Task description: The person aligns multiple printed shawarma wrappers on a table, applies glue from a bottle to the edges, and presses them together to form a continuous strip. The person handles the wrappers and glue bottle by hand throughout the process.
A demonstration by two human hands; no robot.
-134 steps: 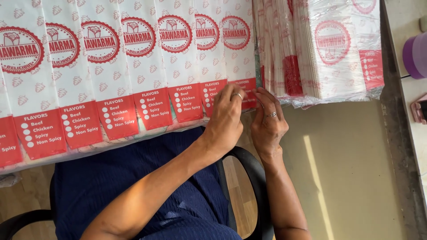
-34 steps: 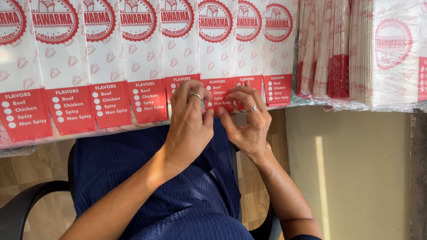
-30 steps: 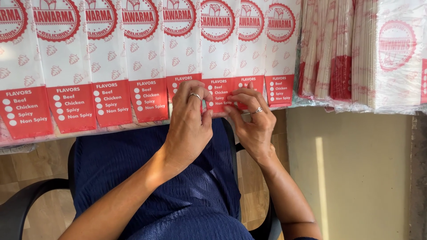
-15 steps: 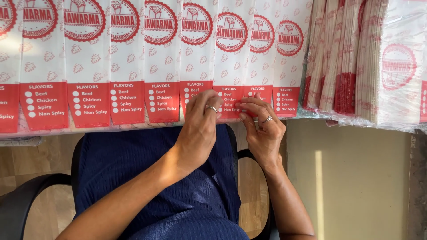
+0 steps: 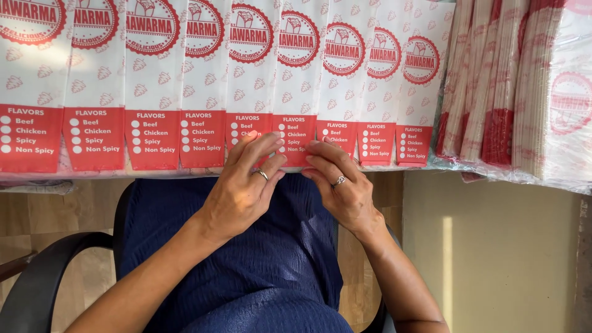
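Ringed fingers of the left hand (image 5: 243,185) and right hand (image 5: 342,182) are laid loosely curled, gripping nothing, on the red lower edges of two paper sleeves (image 5: 295,92) at centre frame. Nine overlapping sleeves are counted, the leftmost cut off. Wrapped bundles (image 5: 524,92) at upper right are too blurred to count. A chair armrest (image 5: 43,271) is partly seen at lower left.

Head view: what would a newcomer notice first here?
First, the row of white and red paper bags fanned along the table edge, across the top of the picture. Next, the left hand and right hand, each with a ring, fingertips on the bags' red lower ends at the centre. At the right lie wrapped bag bundles.
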